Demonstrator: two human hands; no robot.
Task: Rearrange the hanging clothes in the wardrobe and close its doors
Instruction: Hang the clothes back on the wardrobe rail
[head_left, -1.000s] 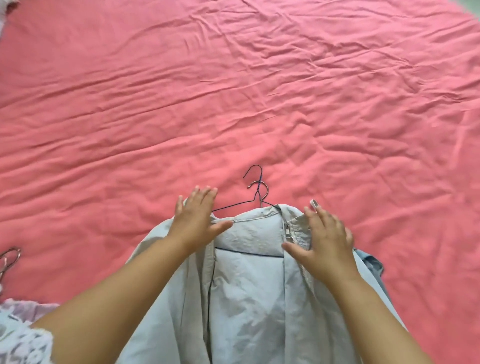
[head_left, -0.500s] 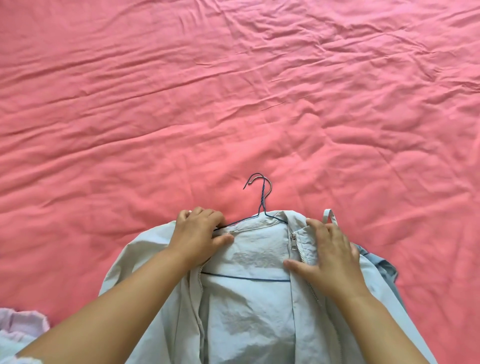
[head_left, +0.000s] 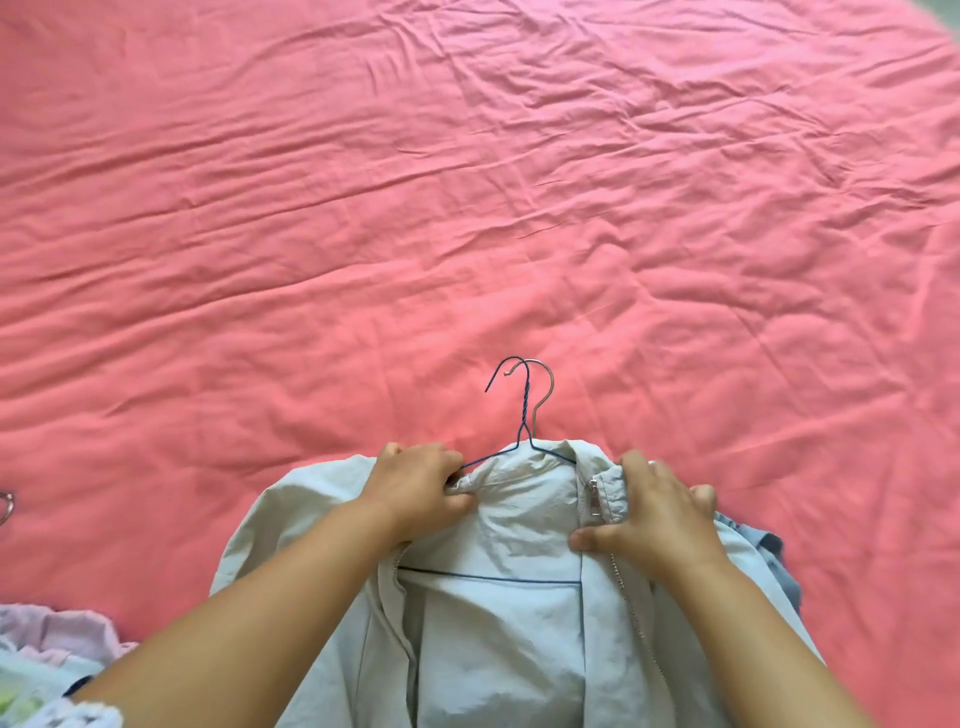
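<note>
Jacket (head_left: 498, 639) is what I'm looking at, a pale grey-blue zip-up lying flat on the wrinkled pink bedsheet (head_left: 467, 208), collar end away from me. Going left to right: way off to the left of the grip I see a heap of pale pink and white clothes (head_left: 47, 644) at the frame edge. Then the left hand (head_left: 421, 488), fingers curled tight, bunching the jacket's left collar edge right where the blue wire hanger (head_left: 522, 415) arm runs under it. Just past that grip the hanger's hook sticks out onto the sheet, with a second silvery hook (head_left: 543, 384) lying right alongside it. The hanger's bottom bar shows inside the open front, between my two wrists. Right hand (head_left: 660, 514) lies flatter, fingers over the right collar by the zip, thumb pressing the fabric, so holding jacket rather than hanger. Beyond it some bluer cloth (head_left: 774, 551) peeks out.
</note>
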